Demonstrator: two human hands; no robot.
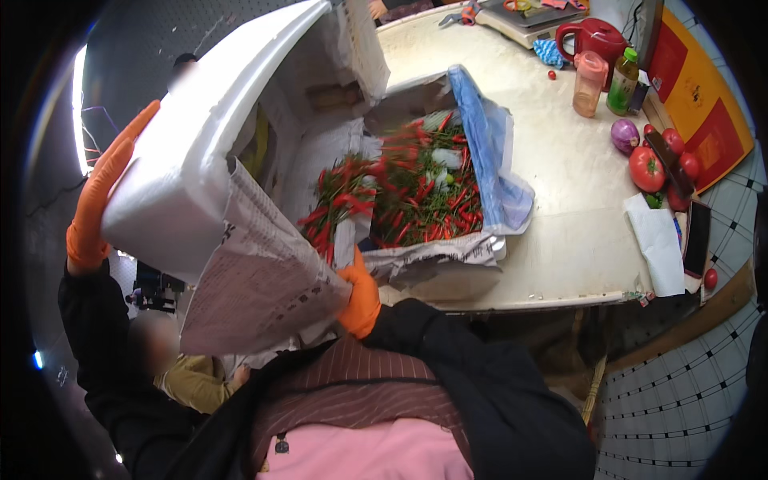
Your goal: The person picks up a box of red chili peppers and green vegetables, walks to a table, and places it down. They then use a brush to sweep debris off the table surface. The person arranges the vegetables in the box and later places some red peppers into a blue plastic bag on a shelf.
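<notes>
In the head view my left hand, in an orange glove, presses flat against the outside of a white foam box, which is tilted on its side. My right hand, also gloved in orange, grips the edge of the newspaper lining at the box's mouth. Red chili peppers with green stems, blurred in part, spill from the tilted box into a second, lined box. More red chilies lie in that box. A blue and white sheet hangs over its far side.
On the pale table stand a red kettle, a pink-lidded bottle, a green-capped bottle and a scale. Tomatoes, a purple onion and paper towel lie rightward. A person sits at lower left.
</notes>
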